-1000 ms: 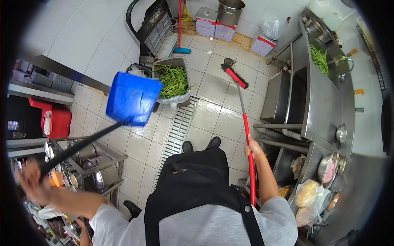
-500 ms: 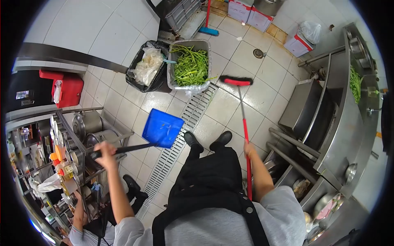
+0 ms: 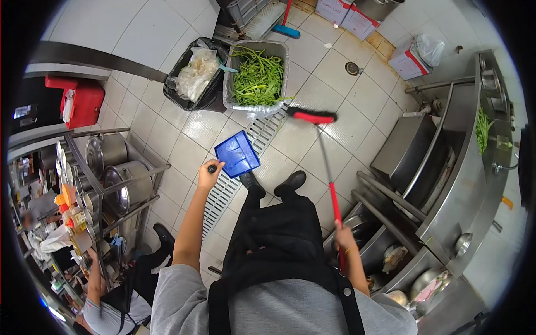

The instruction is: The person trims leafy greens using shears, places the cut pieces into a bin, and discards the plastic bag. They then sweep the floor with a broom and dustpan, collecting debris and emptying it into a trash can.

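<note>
My left hand (image 3: pixel 210 173) is closed around the black handle of a blue dustpan (image 3: pixel 238 154), whose pan hangs in front of my left shoe over the floor drain. The handle points up toward me, so only its end shows. In my right hand (image 3: pixel 345 237) is the red and grey stick of a broom (image 3: pixel 333 201). Its red head with dark bristles (image 3: pixel 314 116) is on the tiles ahead, right of the drain grate (image 3: pixel 267 129) and close to the bin of greens (image 3: pixel 258 84).
A black-lined bin (image 3: pixel 196 81) with plastic bags stands left of the greens. Steel sinks and counters (image 3: pixel 452 206) line the right. On the left are a rack with large pots (image 3: pixel 127 187), a red container (image 3: pixel 84 103) and another person (image 3: pixel 120 296). A blue broom (image 3: pixel 286 30) leans at the back.
My left hand has moved right and forward, turning the dustpan so its handle stands toward me. The broom head has shifted slightly left, and my right hand is lower on the stick.
</note>
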The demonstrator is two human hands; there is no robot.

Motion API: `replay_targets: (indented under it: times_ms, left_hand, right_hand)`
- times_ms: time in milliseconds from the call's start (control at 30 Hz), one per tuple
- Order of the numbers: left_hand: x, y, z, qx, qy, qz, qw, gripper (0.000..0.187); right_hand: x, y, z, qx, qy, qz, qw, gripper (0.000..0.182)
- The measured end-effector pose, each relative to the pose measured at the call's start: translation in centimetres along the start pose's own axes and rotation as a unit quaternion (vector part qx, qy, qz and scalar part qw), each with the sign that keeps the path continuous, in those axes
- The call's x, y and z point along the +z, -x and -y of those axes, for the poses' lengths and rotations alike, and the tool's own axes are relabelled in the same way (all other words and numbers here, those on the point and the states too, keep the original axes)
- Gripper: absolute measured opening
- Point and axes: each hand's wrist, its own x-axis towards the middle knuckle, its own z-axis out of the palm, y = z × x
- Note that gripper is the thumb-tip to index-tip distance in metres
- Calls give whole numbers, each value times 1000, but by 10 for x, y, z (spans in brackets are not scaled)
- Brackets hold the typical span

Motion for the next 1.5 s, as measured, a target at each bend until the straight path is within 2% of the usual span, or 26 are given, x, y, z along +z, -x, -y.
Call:
replay_targets:
  times_ms: [33,100,167,267,333,400,433,467,533,567,633,700,733,767,867,933,1000,1067,1100,1167,1267,1400,1467,1500]
  left_hand:
    - [-1,1,-4,0,-3,4,1000,19]
    - [0,5,-8,-4,1,0,1000,19]
    - [1,7,-9,-5,-12,6,1000,18]
    - [9,8,-12,21,15,0,1000,16]
    - [21,7,-9,22,26,13,999,14]
    - [35,6,-13,20,17,26,999,14]
    - [43,5,-10,25,11,24,999,16]
    - [49,6,-7,37,5,18,999,17]
    - [58,6,-5,49,4,10,999,18]
    - [57,6,-4,30,6,-2,1000,19]
    - [53,2,-2,10,10,-19,1000,19]
    - [40,7,-7,7,-34,-14,999,21]
    - [34,9,-10,-36,-13,2,999,21]
    - [30,10,-5,-36,-18,5,999,21]
    - [23,14,7,-4,-21,24,999,19]
    - [24,18,10,2,-19,31,999,19]
    - [27,20,13,16,-25,45,999,17]
    - [32,22,14,20,-21,39,999,18]
    - [36,22,12,24,-17,34,999,18]
    - [37,20,6,19,-10,45,999,14]
    - [24,20,9,10,-5,89,996,14]
    - [-3,17,-4,36,10,132,990,20]
    - [-8,15,-11,99,-24,190,977,23]
    - [-6,15,-11,116,-29,206,971,24]
  right_hand:
    - [-6,-9,10,-24,11,-42,999,56]
    - [-9,-91,-14,-135,61,-140,979,56]
    - [-15,-68,59,-34,23,-91,995,57]
    - [12,-93,68,-18,15,-101,995,56]
    - [43,-125,30,-4,114,-40,993,56]
    - [74,-76,26,48,92,29,994,56]
    - [89,-66,10,14,121,10,992,57]
    - [91,-59,1,4,135,51,990,59]
    - [77,-38,-8,12,55,121,991,58]
    - [72,-23,-13,14,57,121,991,58]
    - [57,1,-17,76,-46,181,980,55]
    - [47,-2,-29,85,-51,175,980,56]
    - [42,-21,-47,11,17,95,995,56]
    - [43,-32,-56,-67,81,11,994,56]
    - [21,-18,21,-50,67,-49,995,57]
    - [24,-40,30,-39,63,-57,996,57]
    - [44,-61,34,-54,114,-57,990,56]
    - [71,-58,29,-5,98,5,995,55]
    - [79,-52,27,24,106,78,991,56]
    - [85,-39,9,4,136,106,985,55]
    - [61,1,-11,79,-53,206,974,47]
    - [38,27,-42,132,-99,211,963,48]
    - [33,11,-63,-20,37,29,999,51]
    - [19,37,-20,14,75,-6,997,53]
